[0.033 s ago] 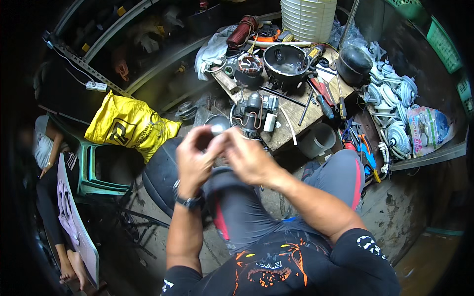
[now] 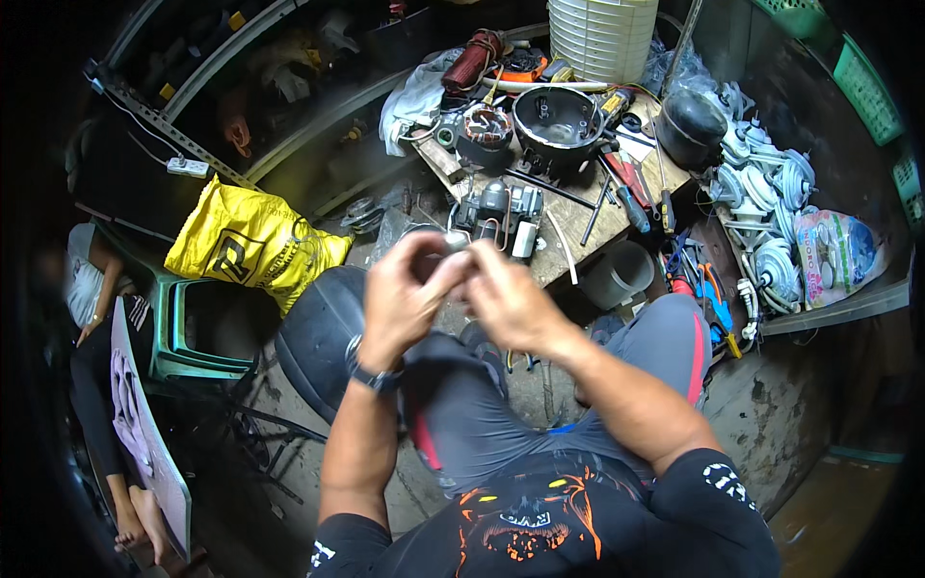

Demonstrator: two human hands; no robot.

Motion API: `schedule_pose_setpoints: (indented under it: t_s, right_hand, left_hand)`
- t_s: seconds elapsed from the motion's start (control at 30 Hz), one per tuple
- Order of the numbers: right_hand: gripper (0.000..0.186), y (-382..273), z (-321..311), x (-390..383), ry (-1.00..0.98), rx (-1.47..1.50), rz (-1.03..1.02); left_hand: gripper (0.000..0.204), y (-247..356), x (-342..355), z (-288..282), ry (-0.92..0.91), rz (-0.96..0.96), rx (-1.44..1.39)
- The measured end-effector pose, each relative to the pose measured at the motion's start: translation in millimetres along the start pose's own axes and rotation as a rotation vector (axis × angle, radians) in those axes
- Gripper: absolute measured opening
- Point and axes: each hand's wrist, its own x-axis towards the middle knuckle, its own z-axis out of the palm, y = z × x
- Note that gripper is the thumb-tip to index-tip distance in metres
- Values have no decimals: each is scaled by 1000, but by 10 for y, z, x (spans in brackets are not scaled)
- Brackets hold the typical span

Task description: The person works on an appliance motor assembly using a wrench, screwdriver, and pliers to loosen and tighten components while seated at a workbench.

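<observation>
My left hand (image 2: 403,301) is raised in front of my knees, its fingers curled and thumb bent inward. A small shiny metal part (image 2: 456,240) shows at its fingertips; the exact kind is unclear. My right hand (image 2: 513,303) meets it, fingers bent and pressed together at the same spot. Whatever the right fingers pinch is hidden and slightly blurred. Just beyond both hands, a compressor pump unit (image 2: 496,214) with copper tubes sits at the near edge of the wooden bench (image 2: 568,223).
On the bench stand an open black compressor shell (image 2: 557,125), a copper-wound stator (image 2: 485,130) and screwdrivers (image 2: 633,207). Grey metal parts (image 2: 761,188) pile at right. A yellow sack (image 2: 255,236) lies left beside a green chair (image 2: 198,361); another person (image 2: 96,279) sits there.
Both hands have moved slightly right and up, staying together. The shiny metal spot now shows between the fingertips, farther right than before. My left knee has shifted, uncovering some floor.
</observation>
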Motion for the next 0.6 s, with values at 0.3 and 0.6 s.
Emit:
schedule_pose_setpoints:
  t_s: [0.3,0.6]
  right_hand:
    - [20,883,-1657,41,55,-150,637]
    - [14,1123,-1776,436,-23,-92,717]
  left_hand:
    - [40,-481,885,764,-71,89,635]
    - [48,-692,1275,755,-75,61,602]
